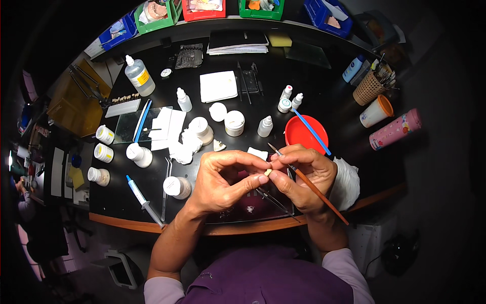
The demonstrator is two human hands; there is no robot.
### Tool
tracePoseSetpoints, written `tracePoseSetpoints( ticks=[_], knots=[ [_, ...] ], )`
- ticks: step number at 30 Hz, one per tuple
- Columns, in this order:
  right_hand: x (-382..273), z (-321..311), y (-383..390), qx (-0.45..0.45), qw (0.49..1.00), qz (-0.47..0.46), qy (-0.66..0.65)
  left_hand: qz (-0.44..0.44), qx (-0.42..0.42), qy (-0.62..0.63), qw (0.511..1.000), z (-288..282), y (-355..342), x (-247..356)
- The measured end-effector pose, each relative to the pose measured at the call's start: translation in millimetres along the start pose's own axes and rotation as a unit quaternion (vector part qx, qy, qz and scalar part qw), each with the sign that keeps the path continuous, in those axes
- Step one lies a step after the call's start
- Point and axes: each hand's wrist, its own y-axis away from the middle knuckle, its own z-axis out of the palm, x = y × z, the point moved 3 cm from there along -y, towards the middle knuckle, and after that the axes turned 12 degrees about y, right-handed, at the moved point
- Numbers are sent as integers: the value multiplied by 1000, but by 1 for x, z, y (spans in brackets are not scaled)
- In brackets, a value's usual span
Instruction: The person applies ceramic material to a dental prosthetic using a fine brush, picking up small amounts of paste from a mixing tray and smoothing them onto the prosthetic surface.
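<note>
Both hands meet over the near edge of a black worktop (304, 96). The left hand (223, 182) is curled, thumb and forefinger closed on a small cream-coloured piece (268, 173) held between the two hands, just above a dark glass slab (253, 205) at the table's front edge. The right hand (304, 177) is also closed: its fingertips touch the same small piece, and a thin brush with a reddish-brown handle (316, 191) lies gripped along the hand, its metal ferrule and tip pointing up and left past the fingers, its handle end running down and right beyond the wrist. (Which hand bears the piece's weight cannot be told.)

Directly behind the right hand sits a red bowl (302, 133) with a blue stick (311, 131) resting across its rim. A crumpled white tissue (347, 183) lies just beside the right wrist. Left of the left hand stand a white-capped jar (177, 187), metal tweezers (166, 187) and a syringe with a blue plunger (143, 200), all near one another. Further back, several small white dropper bottles (265, 126) and two squat white jars (234, 123) cluster mid-table, beside a folded white napkin (218, 86). A woven basket of tools (369, 87) stands at the far right.
</note>
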Motion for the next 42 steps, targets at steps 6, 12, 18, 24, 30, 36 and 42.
tracePoseSetpoints(
  ticks=[6,12,18,24,30,36,42],
  knots=[
    [-4,0,0,-7,1000,6,-8,-3,1,52,999,1,0,-3],
    [-20,-27,-1,50,994,83,53,-2,7,37,999,1,1,-3],
    [-15,-66,-12,103,939,174,280,21,16,68,997,1,0,-7],
    [-4,-74,-16,91,871,98,473,38,8,74,996,2,-2,-8],
    [6,-74,-16,65,866,79,489,32,16,50,998,3,-2,-6],
    [3,-76,-13,65,880,78,464,28,44,39,998,1,-2,-8],
    [-24,-101,19,120,904,139,386,22,71,24,997,-5,1,-12]
  ],
)
